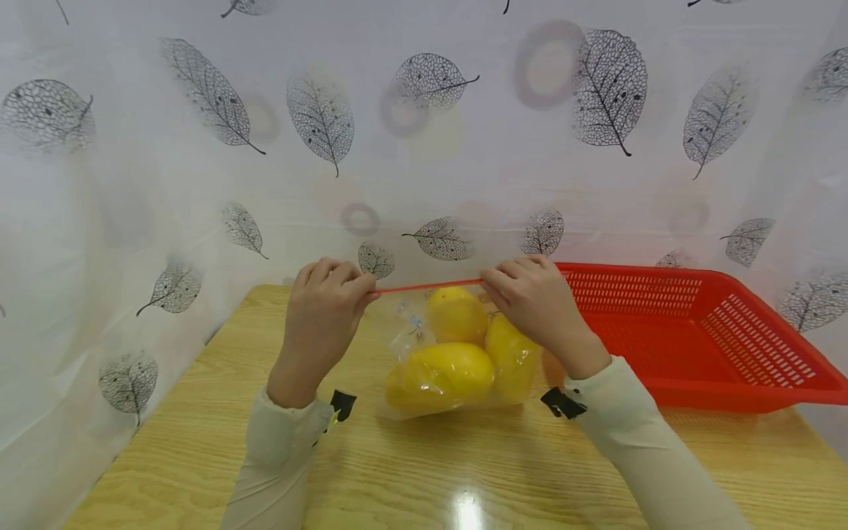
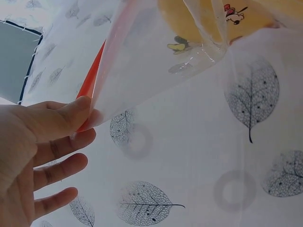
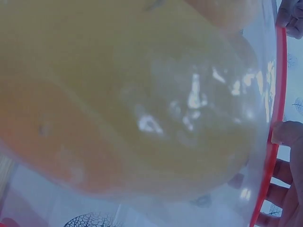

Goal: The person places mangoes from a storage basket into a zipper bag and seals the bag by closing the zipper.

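Observation:
A clear plastic zip bag [image 1: 405,340] with a red strip along its top edge stands on the table, yellow fruits [image 1: 457,368] inside it. My left hand [image 1: 324,316] pinches the left end of the red strip [image 2: 92,71] between thumb and index finger, its other fingers spread apart. Farther right along the same strip, my right hand [image 1: 533,305] pinches the edge with its thumb on the near side and fingers behind. Between the hands the strip runs taut and nearly level. In the right wrist view the fruit [image 3: 142,118] is blurred behind the shiny plastic.
A red plastic basket [image 1: 662,397] with slotted walls stands at the right of the wooden table [image 1: 199,427], close beside my right hand. Behind the table hangs a pale curtain [image 1: 424,177] printed with dark leaves.

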`<move>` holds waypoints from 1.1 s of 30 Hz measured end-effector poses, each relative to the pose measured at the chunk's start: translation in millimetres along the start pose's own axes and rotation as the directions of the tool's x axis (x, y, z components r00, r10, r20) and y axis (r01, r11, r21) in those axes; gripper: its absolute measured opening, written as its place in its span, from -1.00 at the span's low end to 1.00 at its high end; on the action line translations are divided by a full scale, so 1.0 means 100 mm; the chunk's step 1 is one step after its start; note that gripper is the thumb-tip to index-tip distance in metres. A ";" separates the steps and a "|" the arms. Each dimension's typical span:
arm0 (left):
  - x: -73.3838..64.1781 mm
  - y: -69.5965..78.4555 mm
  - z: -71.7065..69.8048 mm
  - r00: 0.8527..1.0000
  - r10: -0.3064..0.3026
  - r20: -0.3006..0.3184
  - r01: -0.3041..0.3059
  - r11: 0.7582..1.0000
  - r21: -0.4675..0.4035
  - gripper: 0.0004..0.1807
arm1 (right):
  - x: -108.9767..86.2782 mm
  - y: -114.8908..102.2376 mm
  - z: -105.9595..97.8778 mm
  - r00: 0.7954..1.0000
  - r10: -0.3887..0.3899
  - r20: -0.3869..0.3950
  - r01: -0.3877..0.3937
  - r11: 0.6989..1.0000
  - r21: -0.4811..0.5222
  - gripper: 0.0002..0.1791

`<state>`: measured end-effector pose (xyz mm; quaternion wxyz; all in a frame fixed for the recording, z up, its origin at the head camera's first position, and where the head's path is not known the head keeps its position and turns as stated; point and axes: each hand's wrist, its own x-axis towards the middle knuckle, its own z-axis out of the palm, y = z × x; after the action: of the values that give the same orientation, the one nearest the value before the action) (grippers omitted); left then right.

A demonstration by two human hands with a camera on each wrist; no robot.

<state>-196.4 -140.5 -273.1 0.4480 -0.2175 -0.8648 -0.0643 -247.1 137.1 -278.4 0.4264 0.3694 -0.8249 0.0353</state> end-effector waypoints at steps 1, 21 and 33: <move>0.00 0.00 0.00 1.000 0.000 0.001 0.000 1.000 -0.001 -0.91 | 0.00 0.01 0.00 1.000 0.001 -0.001 -0.001 1.000 -0.001 -0.86; 0.00 -0.02 -0.02 1.000 0.002 0.012 -0.002 1.000 0.007 -0.89 | -0.13 0.18 -0.03 1.000 0.027 -0.006 -0.027 0.999 -0.026 -0.86; -0.01 -0.02 -0.01 1.000 -0.006 0.019 0.006 1.000 -0.004 -0.88 | -0.23 0.27 -0.07 0.999 0.038 0.010 -0.037 0.998 -0.055 -0.83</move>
<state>-195.4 -142.8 -272.9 0.4391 -0.2166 -0.8695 -0.0654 -251.1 173.2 -283.6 0.4312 0.3423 -0.8346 0.0188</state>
